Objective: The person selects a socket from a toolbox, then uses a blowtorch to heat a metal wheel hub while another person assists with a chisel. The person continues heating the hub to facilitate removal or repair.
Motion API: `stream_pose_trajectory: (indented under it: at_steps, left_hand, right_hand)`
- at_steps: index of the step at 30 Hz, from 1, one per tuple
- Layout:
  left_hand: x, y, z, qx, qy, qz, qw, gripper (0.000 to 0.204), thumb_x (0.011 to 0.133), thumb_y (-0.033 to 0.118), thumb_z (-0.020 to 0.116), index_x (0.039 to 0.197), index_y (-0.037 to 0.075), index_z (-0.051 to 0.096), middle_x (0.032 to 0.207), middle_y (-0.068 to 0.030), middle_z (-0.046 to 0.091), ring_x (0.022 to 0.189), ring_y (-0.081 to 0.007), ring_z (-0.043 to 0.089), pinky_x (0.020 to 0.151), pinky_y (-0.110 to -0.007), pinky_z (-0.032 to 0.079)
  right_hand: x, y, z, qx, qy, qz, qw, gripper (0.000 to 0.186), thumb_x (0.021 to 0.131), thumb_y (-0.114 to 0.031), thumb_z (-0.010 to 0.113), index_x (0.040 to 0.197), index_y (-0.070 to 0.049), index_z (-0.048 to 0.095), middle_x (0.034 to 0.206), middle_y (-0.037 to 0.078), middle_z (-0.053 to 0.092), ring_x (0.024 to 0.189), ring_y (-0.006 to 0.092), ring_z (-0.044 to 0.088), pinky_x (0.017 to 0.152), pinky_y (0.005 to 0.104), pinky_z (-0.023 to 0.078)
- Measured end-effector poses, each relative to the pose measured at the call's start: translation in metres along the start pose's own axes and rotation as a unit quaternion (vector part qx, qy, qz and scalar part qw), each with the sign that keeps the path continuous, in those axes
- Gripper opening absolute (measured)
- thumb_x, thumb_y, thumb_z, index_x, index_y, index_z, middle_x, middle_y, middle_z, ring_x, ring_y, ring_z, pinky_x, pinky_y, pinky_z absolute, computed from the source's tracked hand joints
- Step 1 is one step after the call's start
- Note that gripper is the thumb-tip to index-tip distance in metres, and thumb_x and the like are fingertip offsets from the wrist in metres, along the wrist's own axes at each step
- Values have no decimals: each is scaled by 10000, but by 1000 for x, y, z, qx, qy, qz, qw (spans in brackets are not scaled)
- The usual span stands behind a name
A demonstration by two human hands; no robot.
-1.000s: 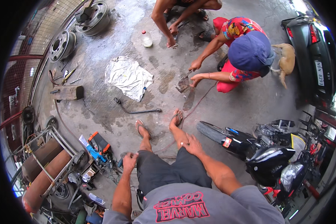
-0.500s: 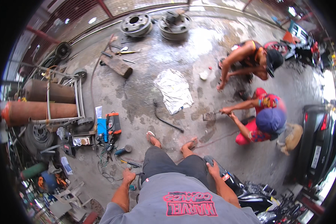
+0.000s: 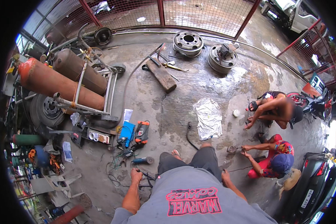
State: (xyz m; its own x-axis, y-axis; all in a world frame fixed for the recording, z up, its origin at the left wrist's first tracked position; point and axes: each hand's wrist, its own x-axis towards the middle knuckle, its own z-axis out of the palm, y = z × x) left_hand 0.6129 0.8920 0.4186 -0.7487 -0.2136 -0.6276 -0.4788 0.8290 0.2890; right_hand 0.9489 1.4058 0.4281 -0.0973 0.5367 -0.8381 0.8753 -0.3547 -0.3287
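Note:
My left hand (image 3: 136,175) hangs beside my left thigh with its fingers curled, near black cables (image 3: 149,179); what lies inside the grip is too small to make out. A blue angle grinder (image 3: 142,160) rests on the floor just ahead of it. Beside my right thigh is my right hand (image 3: 226,177), its fingers mostly hidden. Past my knees lie a bent dark rod (image 3: 190,139) and a spread white cloth (image 3: 208,119). To the right, a person in a blue cap (image 3: 282,163) grips a long-handled tool with a blocky head (image 3: 232,149).
Gas cylinders (image 3: 61,85) lie on a metal cart (image 3: 107,95) at left. An orange-black machine (image 3: 142,131) and a blue folder (image 3: 126,133) sit nearby. Ahead are a wooden block (image 3: 161,75) and wheel rims (image 3: 187,43). Another person (image 3: 278,108) crouches at right, near a dark car (image 3: 313,179).
The view has swung, so floor things sit farther right and my feet are mostly covered. My right hand has come in closer to my thigh. My left hand stays low at my side.

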Motion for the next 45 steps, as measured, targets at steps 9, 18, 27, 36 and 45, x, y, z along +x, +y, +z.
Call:
stream_pose_trajectory:
  at_steps: [9, 18, 27, 36, 45]
  left_hand:
    - [83, 107, -67, -52, 33, 43, 997, 384, 810, 176, 813, 1122, -38, 751, 978, -208, 759, 965, -324, 745, 868, -442, 561]
    - [119, 225, -81, -182, -71, -205, 959, 451, 1043, 283, 592, 1337, -52, 517, 1101, -201, 695, 800, -319, 755, 678, -426, 606]
    - [231, 363, -179, -186, 200, 30, 962, 664, 877, 596, 746, 1020, -50, 690, 970, -283, 720, 897, -473, 680, 826, -528, 513]
    - [414, 430, -392, -208, 371, 111, 898, 483, 1054, 388, 512, 897, -42, 664, 867, -321, 654, 865, -544, 621, 741, -580, 467]
    - [490, 539, -752, -127, 624, 145, 757, 558, 962, 460, 716, 1171, -54, 661, 1095, -263, 688, 991, -425, 660, 889, -497, 518]
  right_hand:
    - [65, -164, 79, -57, -113, -59, 990, 737, 894, -338, 794, 1497, -6, 530, 1199, 223, 725, 1042, 248, 699, 884, 358, 553]
    - [161, -438, 95, -63, -89, -11, 994, 621, 987, -314, 699, 1532, -114, 480, 1248, 157, 678, 932, 305, 694, 751, 488, 577]
    - [182, -795, 194, -142, -123, -269, 945, 623, 1003, -299, 687, 1540, -71, 468, 1192, 161, 712, 923, 242, 709, 753, 387, 573]
    - [-104, -1067, 504, -398, -362, -587, 605, 557, 1008, -408, 687, 1413, -35, 608, 1220, 219, 738, 1107, 304, 725, 938, 401, 552]
    - [-395, -1269, 761, -255, -306, -894, 206, 350, 952, -206, 706, 1246, -18, 681, 1136, 234, 715, 1053, 412, 692, 887, 469, 565]
